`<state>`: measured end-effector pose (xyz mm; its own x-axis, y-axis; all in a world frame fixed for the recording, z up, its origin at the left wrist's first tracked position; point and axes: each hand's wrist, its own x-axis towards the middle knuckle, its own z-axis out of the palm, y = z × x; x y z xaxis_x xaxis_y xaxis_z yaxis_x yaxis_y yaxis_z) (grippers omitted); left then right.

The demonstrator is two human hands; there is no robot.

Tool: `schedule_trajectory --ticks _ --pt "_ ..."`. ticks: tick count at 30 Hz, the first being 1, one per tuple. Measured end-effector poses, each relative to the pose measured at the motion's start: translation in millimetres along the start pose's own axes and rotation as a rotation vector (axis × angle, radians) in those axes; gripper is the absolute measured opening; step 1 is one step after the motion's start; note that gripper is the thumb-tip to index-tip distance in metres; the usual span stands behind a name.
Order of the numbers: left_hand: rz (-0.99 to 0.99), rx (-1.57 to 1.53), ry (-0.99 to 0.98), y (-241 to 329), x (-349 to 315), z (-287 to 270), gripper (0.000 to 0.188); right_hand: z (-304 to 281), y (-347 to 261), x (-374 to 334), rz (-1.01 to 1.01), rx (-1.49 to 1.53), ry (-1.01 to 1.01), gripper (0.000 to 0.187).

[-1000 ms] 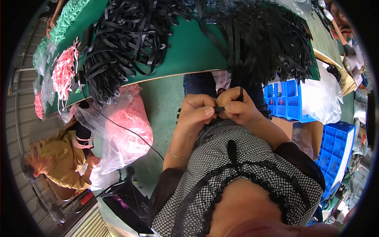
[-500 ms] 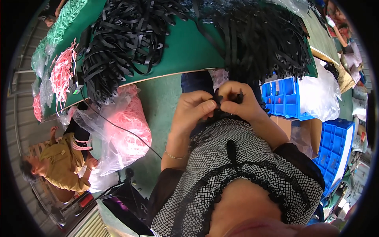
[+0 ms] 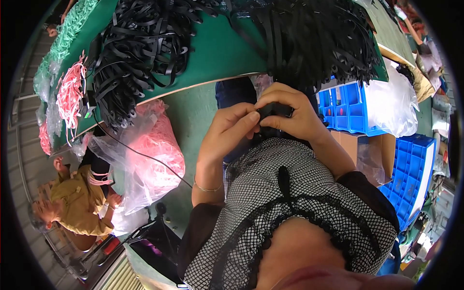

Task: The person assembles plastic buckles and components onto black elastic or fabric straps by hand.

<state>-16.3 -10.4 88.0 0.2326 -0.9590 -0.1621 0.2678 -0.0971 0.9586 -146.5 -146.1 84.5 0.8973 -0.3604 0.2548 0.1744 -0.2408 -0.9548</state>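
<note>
My left hand [image 3: 229, 129] and my right hand [image 3: 293, 112] meet in front of my lap, just off the near edge of the green table. Between them is a black strap [image 3: 277, 110], flat and dark. My right thumb and fingers pinch it; my left thumb and forefinger close on its left end. Its far parts are hidden by my fingers and dark clothing. Beyond my hands lie two heaps of black straps, a left heap [image 3: 140, 53] and a right heap [image 3: 314, 46] whose ends hang over the edge.
Pink straps [image 3: 71, 96] and green straps [image 3: 70, 36] lie at the table's left end. A clear bag of pink material [image 3: 157, 150] stands on the floor, a cable crossing it. To my right are blue crates [image 3: 408, 179] and a cardboard box [image 3: 345, 145]. A co-worker [image 3: 79, 203] sits at left.
My right hand has turned and risen slightly, showing more of the black strap. My left hand stays close against it. The view has shifted a little.
</note>
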Motion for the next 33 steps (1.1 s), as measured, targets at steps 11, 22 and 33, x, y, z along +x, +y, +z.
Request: schedule_trajectory --ticks 11,22,33 --pt "-0.031 -0.056 -0.271 -7.7 8.0 7.4 0.017 -12.6 -6.5 -27.9 -0.004 -0.070 0.034 0.027" --pt "-0.018 -0.028 -0.319 -8.0 5.9 27.7 0.017 -35.2 -37.6 -46.3 0.091 -0.121 -0.001 0.026" --pt "-0.091 -0.264 -0.367 -18.0 14.0 35.0 0.022 -41.7 -32.1 -56.5 0.089 -0.014 0.079 0.023"
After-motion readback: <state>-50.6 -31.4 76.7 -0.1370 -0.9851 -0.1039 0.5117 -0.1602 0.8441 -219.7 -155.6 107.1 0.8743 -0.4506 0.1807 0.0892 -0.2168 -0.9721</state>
